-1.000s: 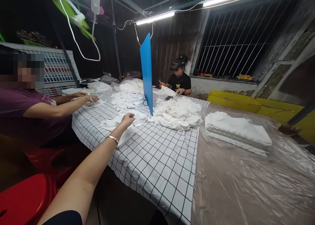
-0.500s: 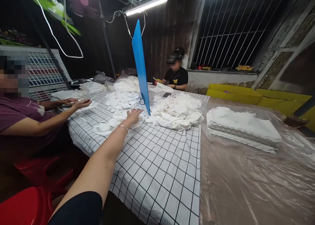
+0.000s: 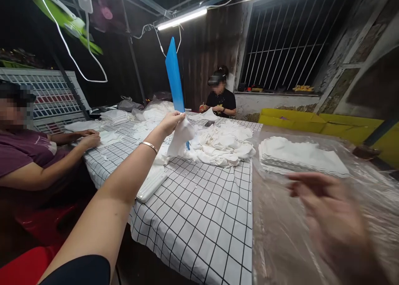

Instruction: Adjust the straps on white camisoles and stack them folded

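My left hand (image 3: 172, 121) is raised above the checked tablecloth (image 3: 199, 210), closed on a white cloth piece (image 3: 181, 137) that hangs down from it. A bangle sits on that wrist. Just behind the hand stands an upright blue board (image 3: 173, 80). A heap of loose white cloth pieces (image 3: 222, 143) lies right of the board. My right hand (image 3: 330, 218) is blurred by motion at the lower right, over the clear plastic sheet (image 3: 280, 235), fingers spread, holding nothing.
A neat stack of folded white cloths (image 3: 299, 156) lies on the plastic sheet. A person in a purple shirt (image 3: 28, 160) works at the left; another person (image 3: 220, 98) sits at the far end. Yellow boxes (image 3: 299, 123) stand at the right, a red stool (image 3: 28, 264) below left.
My left hand has lifted off the pile with a white cloth piece in it. My right hand has come into view at the lower right.
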### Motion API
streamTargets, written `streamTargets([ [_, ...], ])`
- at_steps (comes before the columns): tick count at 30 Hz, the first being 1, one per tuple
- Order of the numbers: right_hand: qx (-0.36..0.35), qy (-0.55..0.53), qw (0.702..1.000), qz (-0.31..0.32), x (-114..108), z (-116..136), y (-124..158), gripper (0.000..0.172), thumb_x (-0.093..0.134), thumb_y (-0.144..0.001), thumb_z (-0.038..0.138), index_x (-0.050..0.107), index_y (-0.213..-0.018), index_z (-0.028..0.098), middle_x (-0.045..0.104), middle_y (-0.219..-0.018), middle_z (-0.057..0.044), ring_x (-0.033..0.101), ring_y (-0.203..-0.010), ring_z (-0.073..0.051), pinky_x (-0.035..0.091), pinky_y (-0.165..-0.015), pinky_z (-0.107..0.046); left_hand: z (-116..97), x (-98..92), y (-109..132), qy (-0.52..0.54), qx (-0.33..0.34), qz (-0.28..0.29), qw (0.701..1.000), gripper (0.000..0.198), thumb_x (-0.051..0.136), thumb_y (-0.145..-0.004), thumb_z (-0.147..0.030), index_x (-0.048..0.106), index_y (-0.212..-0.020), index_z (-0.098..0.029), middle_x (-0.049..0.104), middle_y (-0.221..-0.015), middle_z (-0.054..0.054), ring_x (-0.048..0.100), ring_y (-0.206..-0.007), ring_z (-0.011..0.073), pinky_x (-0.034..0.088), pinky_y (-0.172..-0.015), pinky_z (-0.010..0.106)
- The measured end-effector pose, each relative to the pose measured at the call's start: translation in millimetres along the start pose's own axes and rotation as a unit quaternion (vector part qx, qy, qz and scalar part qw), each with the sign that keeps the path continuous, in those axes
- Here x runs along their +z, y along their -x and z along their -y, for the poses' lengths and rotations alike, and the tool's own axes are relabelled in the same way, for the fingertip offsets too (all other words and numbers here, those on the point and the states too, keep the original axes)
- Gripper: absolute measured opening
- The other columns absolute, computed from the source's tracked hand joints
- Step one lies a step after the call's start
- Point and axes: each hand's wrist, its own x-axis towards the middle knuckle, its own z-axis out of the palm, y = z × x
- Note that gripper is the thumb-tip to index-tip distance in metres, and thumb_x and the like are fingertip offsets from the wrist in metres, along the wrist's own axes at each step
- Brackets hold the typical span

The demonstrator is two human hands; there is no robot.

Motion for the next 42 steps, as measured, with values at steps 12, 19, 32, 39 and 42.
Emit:
streamTargets([
  [12,0.207,-0.181,0.956,0.104,27,-3,-41,0.043,0.08,-0.064,0.051,0.071,-0.096,0.025,0.071,-0.108,-0.004,0.061,-0.103,-0.024,0.045,-0.086,-0.036,-86,132.3,137,0.331,-0.054,0.371,0.866,0.028,0.079,-0.071,-0.022,0.052,-0.075,-0.015,0.06,-0.064,-0.003,0.059,-0.055,0.0079,0.047,-0.055,0.02],
  [19,0.213,-0.28,0.936,0.017,-52,3,-26,0.019,0.078,-0.068,0.027,0.069,-0.085,0.023,0.075,-0.091,0.001,0.068,-0.083,-0.017,0.055,-0.073,-0.028,-71,190.0,171,0.346,-0.095,0.387,0.849,0.028,0.079,-0.071,-0.023,0.052,-0.077,-0.017,0.054,-0.061,-0.005,0.05,-0.046,0.0049,0.036,-0.046,0.018],
  [32,0.188,-0.267,0.945,-0.021,-125,17,-40,0.008,0.067,-0.08,0.018,0.067,-0.086,0.022,0.075,-0.082,0.002,0.07,-0.08,-0.015,0.059,-0.074,-0.026,-94,254.0,205,0.383,-0.088,0.41,0.823,0.048,0.08,-0.061,-0.025,0.057,-0.103,-0.021,0.067,-0.088,0.0,0.062,-0.092,0.0197,0.032,-0.077,0.03],
  [39,0.182,-0.2,0.963,0.023,-134,38,-54,0.018,0.067,-0.082,0.034,0.066,-0.096,0.022,0.074,-0.092,-0.004,0.068,-0.1,-0.024,0.056,-0.088,-0.042,-105,265.8,205,0.367,-0.09,0.328,0.866,0.061,0.076,-0.064,-0.027,0.052,-0.12,-0.027,0.068,-0.112,0.004,0.057,-0.107,0.0231,0.032,-0.082,0.034],
  [42,0.18,-0.164,0.969,0.036,-136,43,-55,0.028,0.071,-0.078,0.042,0.066,-0.099,0.024,0.073,-0.099,-0.005,0.066,-0.105,-0.028,0.055,-0.088,-0.045,-89,277.3,212,0.338,-0.102,0.319,0.879,0.046,0.077,-0.064,-0.028,0.059,-0.107,-0.025,0.069,-0.111,0.004,0.058,-0.1,0.0204,0.032,-0.076,0.03],
])
